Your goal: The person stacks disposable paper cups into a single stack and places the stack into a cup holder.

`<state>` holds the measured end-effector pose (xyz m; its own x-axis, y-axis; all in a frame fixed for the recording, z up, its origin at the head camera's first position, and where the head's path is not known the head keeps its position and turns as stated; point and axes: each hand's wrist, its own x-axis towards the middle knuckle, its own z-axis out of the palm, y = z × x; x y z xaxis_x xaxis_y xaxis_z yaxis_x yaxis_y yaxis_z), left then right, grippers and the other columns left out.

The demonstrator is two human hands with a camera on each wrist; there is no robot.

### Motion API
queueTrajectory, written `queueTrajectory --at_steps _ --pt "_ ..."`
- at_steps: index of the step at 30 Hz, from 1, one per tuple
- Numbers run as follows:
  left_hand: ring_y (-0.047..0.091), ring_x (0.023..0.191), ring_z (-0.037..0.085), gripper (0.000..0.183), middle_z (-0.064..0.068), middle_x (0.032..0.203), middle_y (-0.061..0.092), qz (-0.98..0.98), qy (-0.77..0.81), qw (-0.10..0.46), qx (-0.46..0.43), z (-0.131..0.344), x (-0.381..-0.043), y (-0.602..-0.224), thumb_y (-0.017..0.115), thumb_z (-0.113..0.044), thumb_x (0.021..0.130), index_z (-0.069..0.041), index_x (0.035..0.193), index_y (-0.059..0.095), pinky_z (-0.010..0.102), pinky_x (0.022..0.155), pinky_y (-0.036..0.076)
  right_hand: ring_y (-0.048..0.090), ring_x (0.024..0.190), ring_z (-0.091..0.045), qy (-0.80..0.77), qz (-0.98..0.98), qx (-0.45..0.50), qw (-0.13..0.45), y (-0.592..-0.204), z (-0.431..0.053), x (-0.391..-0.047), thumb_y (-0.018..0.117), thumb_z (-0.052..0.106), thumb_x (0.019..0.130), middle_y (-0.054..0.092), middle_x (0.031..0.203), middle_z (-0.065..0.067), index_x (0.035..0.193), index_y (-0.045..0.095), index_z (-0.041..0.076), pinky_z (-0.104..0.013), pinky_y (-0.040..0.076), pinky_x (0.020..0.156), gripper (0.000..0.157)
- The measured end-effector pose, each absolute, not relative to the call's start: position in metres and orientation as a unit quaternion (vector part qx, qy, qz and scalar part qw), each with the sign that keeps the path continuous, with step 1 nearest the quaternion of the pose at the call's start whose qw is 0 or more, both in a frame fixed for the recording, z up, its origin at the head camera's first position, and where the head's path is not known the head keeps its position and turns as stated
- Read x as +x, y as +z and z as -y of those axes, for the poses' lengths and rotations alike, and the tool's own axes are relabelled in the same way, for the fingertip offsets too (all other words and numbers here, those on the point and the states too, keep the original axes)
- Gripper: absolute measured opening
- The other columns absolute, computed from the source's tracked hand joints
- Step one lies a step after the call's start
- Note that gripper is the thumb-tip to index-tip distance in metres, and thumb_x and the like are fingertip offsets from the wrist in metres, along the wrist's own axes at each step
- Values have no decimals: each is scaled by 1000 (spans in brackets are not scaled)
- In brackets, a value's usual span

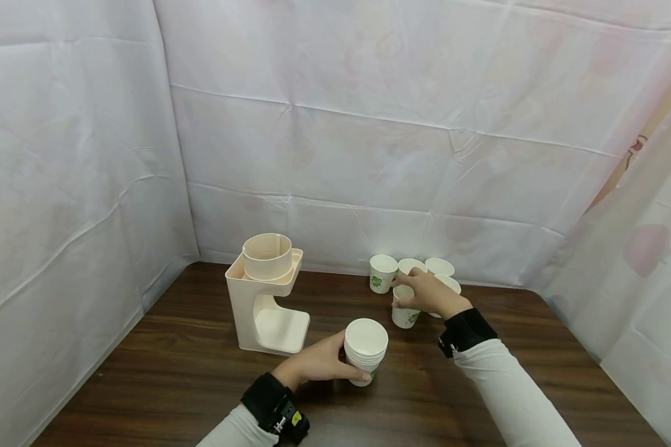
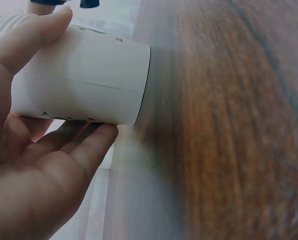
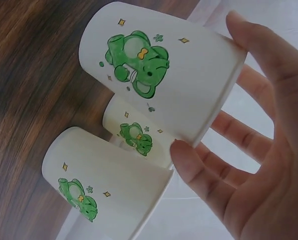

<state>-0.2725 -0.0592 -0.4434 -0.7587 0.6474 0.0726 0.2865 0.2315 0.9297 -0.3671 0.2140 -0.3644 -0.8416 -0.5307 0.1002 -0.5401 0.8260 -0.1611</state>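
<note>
My left hand (image 1: 325,360) grips a stack of nested white paper cups (image 1: 366,343), held upright at the front middle of the table. In the left wrist view, the thumb and fingers lie on either side of the stack (image 2: 84,75). My right hand (image 1: 427,293) holds a single paper cup (image 1: 405,315) by its rim from above. The right wrist view shows that cup (image 3: 149,65) with a green bear print, its rim between the fingertips. Several more upright paper cups (image 1: 383,280) stand behind and beside it; the hand partly hides some.
A cream-coloured stand (image 1: 246,310) with a round open holder (image 1: 267,261) on top and a flat base is at the left of the dark wooden table (image 1: 190,372). White printed cloth (image 1: 335,155) hangs behind and along both sides.
</note>
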Motion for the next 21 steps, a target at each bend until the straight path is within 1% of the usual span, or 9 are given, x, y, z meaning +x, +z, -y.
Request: queueTrajectory --at_steps 2,4,5,8,11,14,18,21 --pt "53 123 12 80 -7 129 59 -766 540 168 305 59 -272 -443 85 -20 82 -14 148 40 37 106 36 57 101 -30 94 954 284 24 -364 -213 -366 76 39 90 58 118 -17 129 68 14 -59 41 98 47" --pt "53 123 12 80 -6 130 59 -767 539 167 306 59 -272 -442 85 -20 82 -14 149 40 37 106 36 56 104 -31 97 953 286 21 -364 -212 -365 76 36 90 58 116 -17 127 68 15 -63 35 101 44" --pt "53 123 12 80 -6 130 59 -768 538 167 305 59 -271 -442 85 -20 82 -14 149 40 36 106 36 56 104 -32 98 954 283 18 -364 -211 -364 76 34 89 57 115 -17 126 69 16 -64 36 100 42" --pt "53 123 12 80 -7 129 59 -769 537 166 304 59 -271 -441 85 -19 82 -15 149 40 35 106 37 56 100 -32 103 955 277 13 -364 -210 -360 77 33 89 56 117 -18 124 69 18 -55 46 90 39" --pt "53 123 11 80 -7 129 59 -769 538 165 304 59 -271 -441 85 -18 82 -14 148 40 35 106 37 56 96 -30 112 955 273 10 -365 -211 -356 77 32 89 55 118 -19 123 70 20 -47 51 79 37" --pt "53 122 11 80 -7 128 60 -769 537 164 304 59 -271 -442 85 -19 82 -14 148 40 36 106 37 56 91 -26 122 954 273 9 -367 -210 -353 76 32 89 54 114 -17 121 69 20 -43 52 75 35" --pt "54 121 11 81 -9 127 60 -774 535 162 298 59 -272 -442 85 -21 81 -14 148 40 37 105 38 56 89 -25 129 952 279 12 -368 -210 -350 76 32 90 53 110 -15 118 69 21 -41 51 72 31" --pt "54 121 10 81 -10 127 60 -776 533 163 294 59 -272 -443 86 -22 81 -15 148 40 37 106 37 57 90 -26 134 950 280 16 -371 -211 -349 75 32 90 53 110 -15 118 69 19 -41 52 73 32"
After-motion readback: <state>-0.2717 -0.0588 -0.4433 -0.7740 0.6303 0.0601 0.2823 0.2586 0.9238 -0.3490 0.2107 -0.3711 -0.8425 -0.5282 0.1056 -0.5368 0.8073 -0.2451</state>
